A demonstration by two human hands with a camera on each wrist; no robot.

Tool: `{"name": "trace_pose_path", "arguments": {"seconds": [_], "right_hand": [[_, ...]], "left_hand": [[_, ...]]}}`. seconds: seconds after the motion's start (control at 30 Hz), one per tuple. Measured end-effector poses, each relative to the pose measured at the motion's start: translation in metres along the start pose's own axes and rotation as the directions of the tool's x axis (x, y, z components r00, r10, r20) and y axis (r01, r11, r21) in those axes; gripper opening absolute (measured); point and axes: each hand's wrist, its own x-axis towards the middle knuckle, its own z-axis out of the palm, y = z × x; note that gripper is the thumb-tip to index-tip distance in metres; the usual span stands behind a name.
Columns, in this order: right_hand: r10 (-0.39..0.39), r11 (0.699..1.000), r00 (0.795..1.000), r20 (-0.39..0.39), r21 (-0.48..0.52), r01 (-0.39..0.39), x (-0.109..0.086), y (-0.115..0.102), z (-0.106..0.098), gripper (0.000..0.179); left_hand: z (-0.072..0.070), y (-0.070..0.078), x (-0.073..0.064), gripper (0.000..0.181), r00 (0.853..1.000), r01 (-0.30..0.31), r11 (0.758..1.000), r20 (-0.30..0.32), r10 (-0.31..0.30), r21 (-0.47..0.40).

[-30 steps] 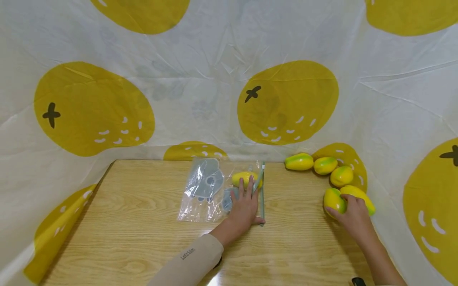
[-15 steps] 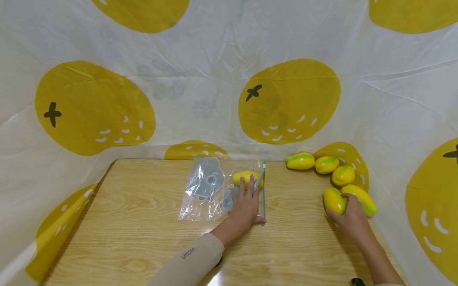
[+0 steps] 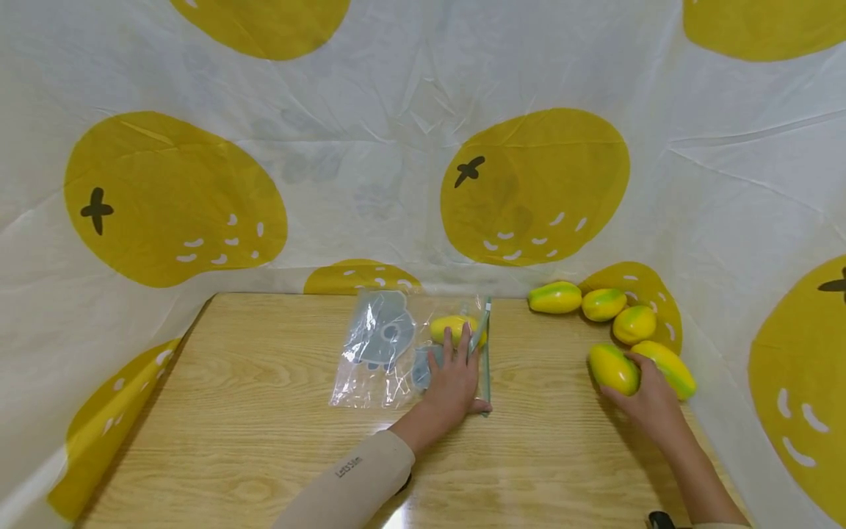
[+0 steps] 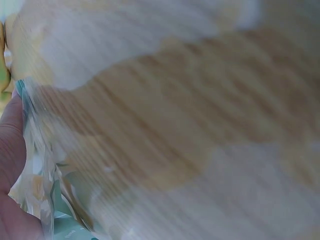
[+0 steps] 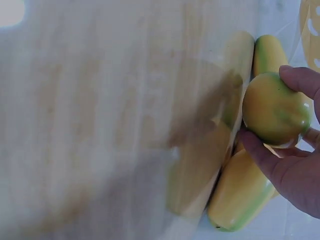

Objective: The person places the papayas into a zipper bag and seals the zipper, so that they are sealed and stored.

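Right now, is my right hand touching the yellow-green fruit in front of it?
Touching. The right wrist view shows your right hand gripping the yellow-green fruit, with digits against opposite sides of it.

We list one worktop point(image 3: 231, 441), wood-grained, glossy. Directly on it we record one clear zip bag point(image 3: 342, 389) (grey-blue figures printed on it) and four yellow-green fruits point(image 3: 603, 305), strung in a bent row by the far right corner.

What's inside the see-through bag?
One yellow fruit shows inside the bag, near its zip edge. The left hand lies over part of the bag, so whatever is under it can't be seen.
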Motion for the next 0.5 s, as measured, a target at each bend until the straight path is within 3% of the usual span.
{"name": "trace_pose_path", "arguments": {"seconds": [0.23,0.5], "right_hand": [[-0.027,0.999,0.999,0.019,0.017,0.027,0.010,-0.011,-0.004,0.085],[-0.012,0.997,0.990,0.139,0.074,0.002,0.023,-0.034,-0.001,0.094]], "left_hand": [[-0.001,0.001,0.001,0.122,1.000,0.014,1.000,0.025,-0.013,-0.022],[0.001,0.001,0.000,0.121,0.999,0.025,0.999,0.037,-0.025,-0.019]]}}
